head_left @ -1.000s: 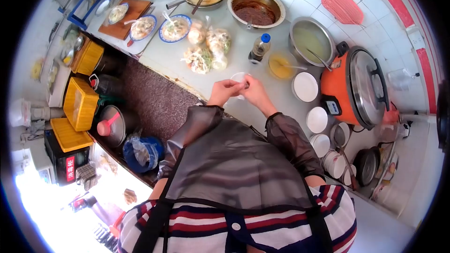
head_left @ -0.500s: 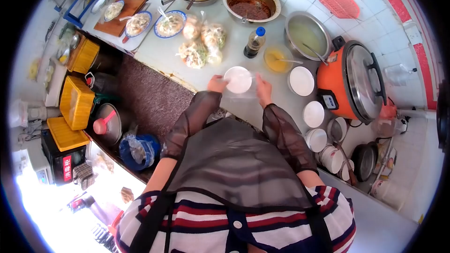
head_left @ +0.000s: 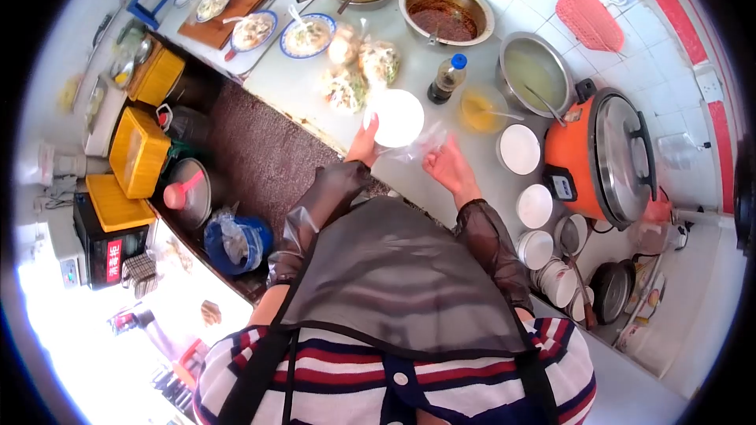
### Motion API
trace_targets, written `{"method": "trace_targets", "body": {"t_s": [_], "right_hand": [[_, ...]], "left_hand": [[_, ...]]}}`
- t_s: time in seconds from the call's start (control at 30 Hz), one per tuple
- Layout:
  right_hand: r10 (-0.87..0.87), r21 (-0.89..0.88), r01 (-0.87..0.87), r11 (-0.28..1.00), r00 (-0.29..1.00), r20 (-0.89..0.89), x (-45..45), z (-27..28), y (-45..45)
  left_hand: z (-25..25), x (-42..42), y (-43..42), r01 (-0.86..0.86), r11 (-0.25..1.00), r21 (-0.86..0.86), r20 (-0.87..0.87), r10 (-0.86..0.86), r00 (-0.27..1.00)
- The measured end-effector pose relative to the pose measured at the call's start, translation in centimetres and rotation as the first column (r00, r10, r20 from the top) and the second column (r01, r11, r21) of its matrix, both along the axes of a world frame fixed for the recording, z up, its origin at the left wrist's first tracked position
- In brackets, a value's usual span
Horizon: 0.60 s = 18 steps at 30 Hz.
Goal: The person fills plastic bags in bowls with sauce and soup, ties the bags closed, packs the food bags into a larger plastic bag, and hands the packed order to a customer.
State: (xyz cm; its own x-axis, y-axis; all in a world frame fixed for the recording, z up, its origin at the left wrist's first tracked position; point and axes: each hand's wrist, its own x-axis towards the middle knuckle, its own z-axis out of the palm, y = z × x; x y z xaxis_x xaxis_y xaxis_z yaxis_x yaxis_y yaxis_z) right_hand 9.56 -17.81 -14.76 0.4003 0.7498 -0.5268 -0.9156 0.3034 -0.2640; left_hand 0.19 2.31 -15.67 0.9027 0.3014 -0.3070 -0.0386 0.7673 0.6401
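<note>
Left grip (head_left: 364, 144) pinched the near-left edge of a round white bowl (head_left: 400, 120), thumb laid up along the rim and the fingers below it hidden; the left wrist bent, while the forearm, in a sheer dark-grey sleeve (head_left: 311, 212), slanted forward from the lower left. Right grip (head_left: 453, 169) was part-spread, palm turned inward and fingers loosely curled beside a thin, clear plastic bag (head_left: 417, 148); whether it pinched the film I could not tell; its forearm, in a matching sheer sleeve (head_left: 494, 240), angled forward and inward. The bowl showed between and just ahead of the two grips, over the pale grey bench (head_left: 268, 86), with the bag stretching from its lower right edge toward the right grip; beyond stood a dark-filled, blue-capped bottle (head_left: 446, 83) and a clear bowl of yellow liquid (head_left: 475, 110); knotted, food-filled clear bags (head_left: 346, 90) lay farther left.
</note>
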Motion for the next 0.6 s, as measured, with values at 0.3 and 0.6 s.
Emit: {"method": "trace_targets", "body": {"t_s": [0.3,0.6], "right_hand": [[0.485,-0.457,0.52,0.722,0.092,0.87,-0.2,6.0,2.6],[0.044,-0.138,0.591,0.795,0.17,0.984,5.2,3.3,8.8]], "left_hand": [[3.3,1.1,-0.2,-0.029,0.973,0.228,-0.02,0.034,0.999],[1.1,1.5,4.5,-0.072,0.935,0.347,-0.143,0.129,0.981]]}}
